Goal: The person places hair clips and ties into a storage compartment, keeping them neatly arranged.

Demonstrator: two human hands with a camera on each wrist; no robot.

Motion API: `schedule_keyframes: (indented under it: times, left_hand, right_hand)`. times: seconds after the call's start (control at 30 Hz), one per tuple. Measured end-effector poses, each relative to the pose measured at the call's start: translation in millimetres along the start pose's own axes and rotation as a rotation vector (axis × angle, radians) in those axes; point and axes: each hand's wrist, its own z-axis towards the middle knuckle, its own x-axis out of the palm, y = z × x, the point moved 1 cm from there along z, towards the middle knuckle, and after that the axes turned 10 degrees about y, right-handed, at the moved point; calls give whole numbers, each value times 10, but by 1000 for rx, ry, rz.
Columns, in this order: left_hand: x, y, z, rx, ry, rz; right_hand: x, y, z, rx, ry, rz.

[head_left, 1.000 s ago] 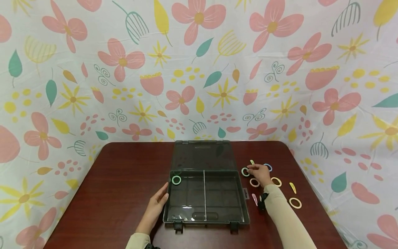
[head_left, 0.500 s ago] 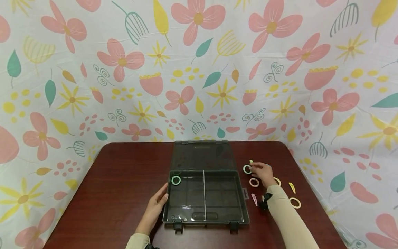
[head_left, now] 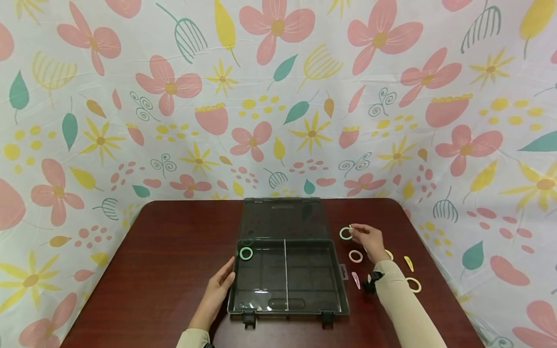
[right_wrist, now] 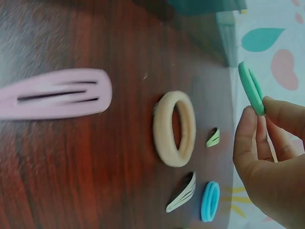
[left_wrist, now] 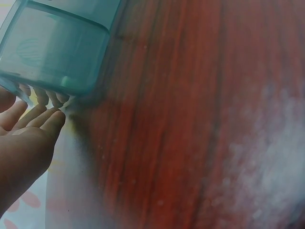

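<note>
Between thumb and fingers my right hand (head_left: 369,240) pinches a mint-green hair tie (head_left: 345,233); in the right wrist view this hair tie (right_wrist: 251,88) is held up off the table. A grey see-through box (head_left: 261,280) lies with its lid (head_left: 283,217) folded back. Another green hair tie (head_left: 246,253) is inside its left compartment. My left hand (head_left: 217,287) rests against the box's left wall, fingers fairly straight in the left wrist view. Near the right hand lie a peach hair tie (head_left: 355,256) and a pink snap hair clip (head_left: 356,280).
On the table's right side are a yellow hair clip (head_left: 409,263) and a pale yellow hair tie (head_left: 415,285). The right wrist view also shows a blue hair tie (right_wrist: 210,201), a pale clip (right_wrist: 182,193) and a small green clip (right_wrist: 213,137). Floral cloth (head_left: 278,96) hangs behind.
My right hand has taken hold of the mint-green hair tie and raised it slightly from the table. The left hand and the box have stayed in place.
</note>
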Motion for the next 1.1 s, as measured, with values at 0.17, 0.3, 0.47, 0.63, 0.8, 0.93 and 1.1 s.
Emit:
schedule_keyframes:
  times: [0.17, 0.3, 0.47, 0.63, 0.8, 0.93, 1.1]
  left_hand:
    - [-6, 2, -23, -10, -3, 3]
    - [-8, 14, -35, -15, -3, 2]
    - [-12, 23, -43, -24, -6, 9]
    - [-15, 12, -37, -15, -13, 25]
    - [-5, -12, -19, 0, -4, 24]
    - [1, -7, -8, 15, 2, 24]
    - [-4, 12, -1, 22, -1, 23]
  right_hand:
    - [61, 87, -7, -3, 22, 49]
    - [129, 170, 0, 2, 31, 95]
    - [236, 267, 7, -16, 50, 160]
    - [359, 367, 6, -39, 81, 207]
    - [508, 450, 10, -45, 98, 271]
    - [661, 505, 10, -41, 107, 305]
    - [875, 561, 16, -34, 134, 331]
